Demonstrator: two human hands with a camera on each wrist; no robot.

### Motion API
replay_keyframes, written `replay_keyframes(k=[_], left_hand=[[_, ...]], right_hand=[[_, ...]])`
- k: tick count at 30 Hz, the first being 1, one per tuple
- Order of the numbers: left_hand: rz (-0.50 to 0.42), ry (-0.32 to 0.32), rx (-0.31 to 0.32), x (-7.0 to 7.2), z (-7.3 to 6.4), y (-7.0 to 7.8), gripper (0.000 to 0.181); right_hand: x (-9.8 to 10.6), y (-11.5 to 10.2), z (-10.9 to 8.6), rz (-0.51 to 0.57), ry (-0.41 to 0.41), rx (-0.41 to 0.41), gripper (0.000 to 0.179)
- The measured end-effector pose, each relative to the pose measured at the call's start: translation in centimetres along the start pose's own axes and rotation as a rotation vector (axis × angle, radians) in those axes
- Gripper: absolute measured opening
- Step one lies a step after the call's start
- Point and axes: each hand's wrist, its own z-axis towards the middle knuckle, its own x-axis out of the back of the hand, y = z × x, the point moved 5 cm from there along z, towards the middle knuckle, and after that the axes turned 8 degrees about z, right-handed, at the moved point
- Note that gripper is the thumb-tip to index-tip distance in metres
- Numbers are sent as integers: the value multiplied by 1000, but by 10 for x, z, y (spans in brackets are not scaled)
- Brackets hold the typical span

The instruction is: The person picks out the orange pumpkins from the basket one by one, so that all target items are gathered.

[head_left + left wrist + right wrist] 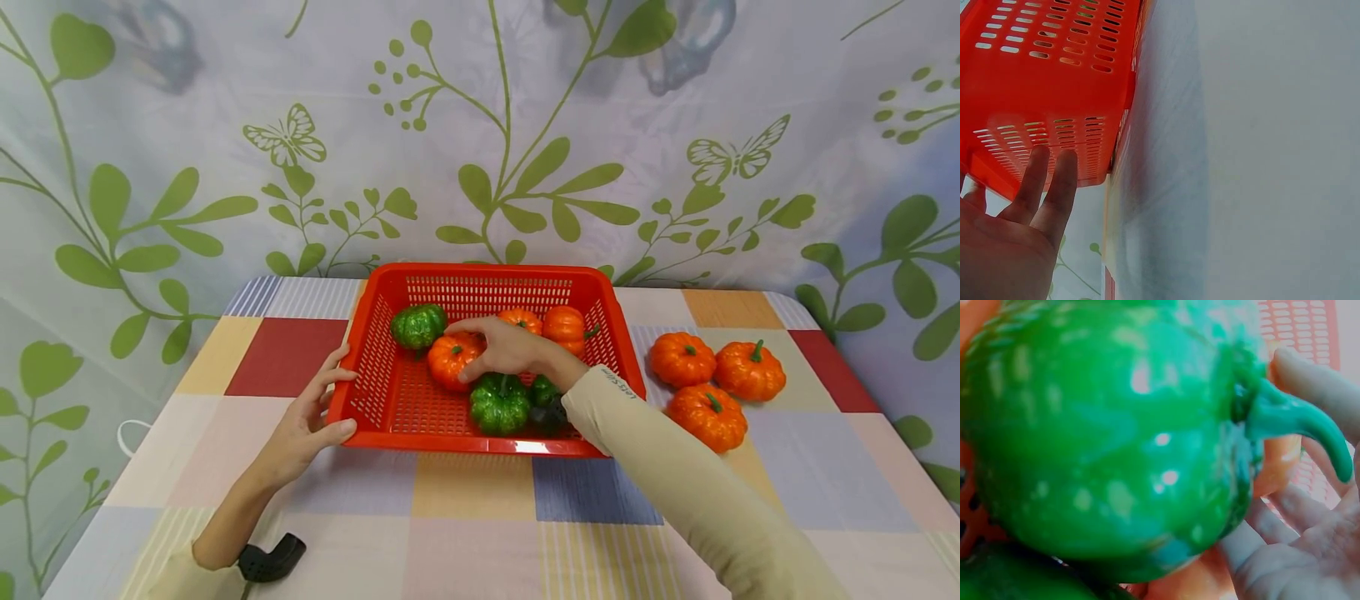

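My right hand (504,345) reaches into a red plastic basket (457,442) and holds a small orange pumpkin (448,360), thumb on its near side and fingers over its far side. In the right wrist view a green pumpkin (1104,437) with a curved stem fills the front and hides much of the held orange pumpkin (1277,464). My left hand (303,425) is at the basket's left end, fingertips at the rim and thumb by the near corner. Its fingers (1059,194) extend fairly straight along the basket's perforated outer wall (1041,94) in the left wrist view.
Inside the basket lie another green pumpkin (417,326) at the back left and an orange pumpkin (564,325) at the back right, among others. Three orange pumpkins (708,417) sit together on the checked tablecloth (480,533) right of the basket. A patterned curtain (337,125) hangs behind.
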Motion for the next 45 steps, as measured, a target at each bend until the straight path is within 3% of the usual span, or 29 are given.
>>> replay_keyframes(k=[16,25,34,45], left_hand=[[0,-1,6,1,0,-2,56],[10,2,4,0,0,-2,56],[13,-5,-2,1,0,1,54],[16,10,5,0,0,0,56]], right_hand=[[13,-8,-6,100,95,43,62],[13,-25,-22,139,112,69,64],[25,-51,-42,78,192,132,66],[22,-59,-64,75,193,168,69]])
